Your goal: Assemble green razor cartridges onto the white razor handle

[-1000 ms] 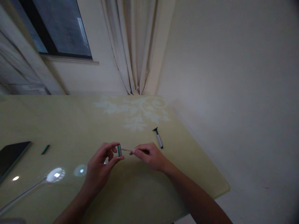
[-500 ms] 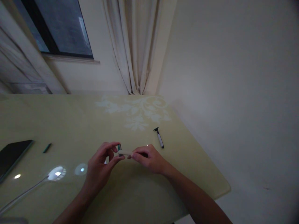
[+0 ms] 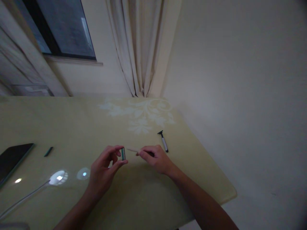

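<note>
My left hand point(image 3: 105, 166) pinches a small razor cartridge point(image 3: 123, 154) between thumb and fingertip, holding it upright above the table. The cartridge is dark with a green strip. In my right hand point(image 3: 155, 158) a thin pale stick point(image 3: 131, 150) is gripped between thumb and fingers. Its free end points left at the cartridge, with a small gap between them; the rest of it is hidden in my fingers. A razor point(image 3: 163, 142) with a black head and a grey-and-black handle lies on the table just beyond my right hand.
On the pale yellow table point(image 3: 72, 127) lie a small dark green strip point(image 3: 48, 151) and a flat black device point(image 3: 14, 159) at the left. Lamp reflections show on the glossy top. A wall point(image 3: 240, 95) runs along the right edge; curtains point(image 3: 139, 48) hang behind.
The pale stick has come away from the cartridge, as my right hand shifted slightly right and the stick turned. My left hand holds the cartridge in nearly the same place.
</note>
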A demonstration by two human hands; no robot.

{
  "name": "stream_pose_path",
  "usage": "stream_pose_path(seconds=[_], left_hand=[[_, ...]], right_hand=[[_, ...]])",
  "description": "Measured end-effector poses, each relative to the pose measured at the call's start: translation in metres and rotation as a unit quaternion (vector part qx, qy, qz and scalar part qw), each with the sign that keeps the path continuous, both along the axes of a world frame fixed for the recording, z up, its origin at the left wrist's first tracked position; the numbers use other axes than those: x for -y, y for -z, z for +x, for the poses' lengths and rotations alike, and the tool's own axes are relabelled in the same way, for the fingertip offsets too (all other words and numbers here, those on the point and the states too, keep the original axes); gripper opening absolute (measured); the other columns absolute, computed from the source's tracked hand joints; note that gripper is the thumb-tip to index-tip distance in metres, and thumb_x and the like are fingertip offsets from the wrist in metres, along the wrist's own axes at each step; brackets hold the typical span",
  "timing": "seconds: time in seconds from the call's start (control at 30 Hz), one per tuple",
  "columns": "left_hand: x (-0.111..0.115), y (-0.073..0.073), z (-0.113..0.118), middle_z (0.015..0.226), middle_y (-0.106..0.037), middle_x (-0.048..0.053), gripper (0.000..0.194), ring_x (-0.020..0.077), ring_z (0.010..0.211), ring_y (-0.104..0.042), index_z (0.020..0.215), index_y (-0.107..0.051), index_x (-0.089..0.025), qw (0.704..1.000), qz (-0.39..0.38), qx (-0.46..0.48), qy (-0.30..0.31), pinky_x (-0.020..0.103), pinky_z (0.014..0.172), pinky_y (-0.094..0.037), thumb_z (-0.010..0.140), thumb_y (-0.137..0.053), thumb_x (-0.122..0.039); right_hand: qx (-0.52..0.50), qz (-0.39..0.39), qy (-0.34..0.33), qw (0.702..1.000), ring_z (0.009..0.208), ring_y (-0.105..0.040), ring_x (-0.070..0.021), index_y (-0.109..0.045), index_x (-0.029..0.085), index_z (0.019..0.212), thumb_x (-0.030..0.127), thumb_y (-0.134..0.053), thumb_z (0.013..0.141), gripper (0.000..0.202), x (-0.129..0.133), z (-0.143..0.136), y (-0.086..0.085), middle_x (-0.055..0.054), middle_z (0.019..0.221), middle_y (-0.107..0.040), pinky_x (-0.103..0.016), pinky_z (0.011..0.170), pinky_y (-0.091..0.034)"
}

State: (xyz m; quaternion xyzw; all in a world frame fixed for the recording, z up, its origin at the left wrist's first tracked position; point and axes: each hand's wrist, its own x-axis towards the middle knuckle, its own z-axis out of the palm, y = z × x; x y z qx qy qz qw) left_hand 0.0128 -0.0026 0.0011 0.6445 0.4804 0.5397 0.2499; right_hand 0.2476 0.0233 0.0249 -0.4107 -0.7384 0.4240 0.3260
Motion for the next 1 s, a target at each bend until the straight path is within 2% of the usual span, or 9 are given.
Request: stream_pose_path(seconds=[0.07,0.17,0.23,0.43,0.6,0.7,0.8,0.87,1.0], left_hand=[[0.0002,0.0003,-0.0002,0.084,-0.062,-0.003,0.031,0.0120,0.064,-0.059,0.114,-0.074,-0.025,1.000,-0.003,0.002,0.000,0.023,0.062,-0.052,0.085,-0.082,-0.032],[0.0003,0.0039,-0.0017,0.085,-0.063,-0.003,0.030,0.0122,0.066,-0.059,0.115,-0.075,-0.026,1.000,-0.002,-0.006,-0.002,0.023,0.063,-0.051,0.086,-0.081,-0.031],[0.0002,0.0065,-0.0027,0.087,-0.064,-0.002,0.029,0.0129,0.068,-0.060,0.115,-0.075,-0.027,1.000,0.001,-0.008,0.001,0.023,0.064,-0.051,0.087,-0.079,-0.030],[0.0005,0.0051,-0.0018,0.084,-0.063,-0.003,0.032,0.0124,0.067,-0.059,0.116,-0.074,-0.028,1.000,-0.001,-0.007,0.006,0.023,0.065,-0.052,0.085,-0.081,-0.029],[0.0004,0.0030,-0.0015,0.082,-0.063,-0.004,0.031,0.0130,0.066,-0.060,0.115,-0.075,-0.028,1.000,-0.005,-0.015,0.001,0.024,0.064,-0.052,0.085,-0.081,-0.030],[-0.0004,0.0052,-0.0017,0.083,-0.063,-0.003,0.031,0.0130,0.065,-0.060,0.115,-0.075,-0.027,1.000,-0.010,-0.018,0.000,0.024,0.064,-0.052,0.084,-0.081,-0.031],[-0.0007,0.0066,-0.0009,0.085,-0.063,-0.003,0.032,0.0121,0.064,-0.058,0.116,-0.074,-0.028,1.000,-0.012,-0.024,0.009,0.024,0.064,-0.052,0.085,-0.081,-0.029],[-0.0003,0.0064,-0.0001,0.085,-0.063,-0.003,0.032,0.0119,0.064,-0.059,0.116,-0.074,-0.029,1.000,-0.006,-0.022,0.017,0.023,0.064,-0.051,0.085,-0.080,-0.028],[0.0005,0.0054,-0.0003,0.084,-0.062,-0.004,0.032,0.0125,0.067,-0.060,0.116,-0.074,-0.029,1.000,0.001,-0.017,0.017,0.024,0.067,-0.052,0.085,-0.080,-0.026]], right_hand=[[-0.009,-0.004,-0.001,1.000,0.059,-0.041,-0.0110,-0.085,0.013,0.099,0.047,-0.059,0.103,0.043,-0.0003,0.0010,-0.0003,0.002,0.064,-0.054,-0.026,0.057,-0.028],[-0.029,-0.030,-0.063,0.997,0.059,-0.040,-0.0107,-0.085,0.014,0.103,0.049,-0.059,0.103,0.044,0.0056,-0.0031,-0.0020,0.003,0.064,-0.051,-0.025,0.057,-0.028],[-0.023,-0.034,-0.080,0.996,0.059,-0.040,-0.0107,-0.085,0.015,0.101,0.050,-0.058,0.103,0.044,0.0084,-0.0058,-0.0028,0.003,0.064,-0.050,-0.025,0.057,-0.028],[-0.005,-0.004,0.001,1.000,0.061,-0.042,-0.0113,-0.085,0.014,0.099,0.046,-0.058,0.103,0.042,-0.0004,-0.0003,0.0004,0.002,0.065,-0.055,-0.026,0.058,-0.029],[-0.025,-0.030,-0.058,0.998,0.060,-0.041,-0.0111,-0.084,0.015,0.099,0.047,-0.058,0.104,0.042,0.0064,-0.0055,-0.0008,0.003,0.065,-0.052,-0.025,0.058,-0.030],[-0.008,-0.016,-0.037,0.999,0.062,-0.042,-0.0116,-0.083,0.014,0.095,0.047,-0.057,0.104,0.043,0.0068,-0.0066,-0.0007,0.002,0.065,-0.052,-0.026,0.059,-0.030],[-0.005,-0.009,0.001,1.000,0.062,-0.042,-0.0121,-0.084,0.014,0.101,0.048,-0.056,0.105,0.043,0.0039,-0.0040,-0.0008,0.002,0.066,-0.053,-0.026,0.059,-0.029],[-0.017,-0.018,-0.009,1.000,0.061,-0.041,-0.0121,-0.083,0.015,0.102,0.049,-0.056,0.105,0.044,0.0042,-0.0031,-0.0021,0.002,0.067,-0.053,-0.026,0.058,-0.029],[-0.007,-0.013,-0.051,0.999,0.060,-0.041,-0.0111,-0.082,0.014,0.093,0.049,-0.057,0.104,0.044,0.0060,-0.0031,-0.0041,0.003,0.065,-0.049,-0.026,0.057,-0.028]])
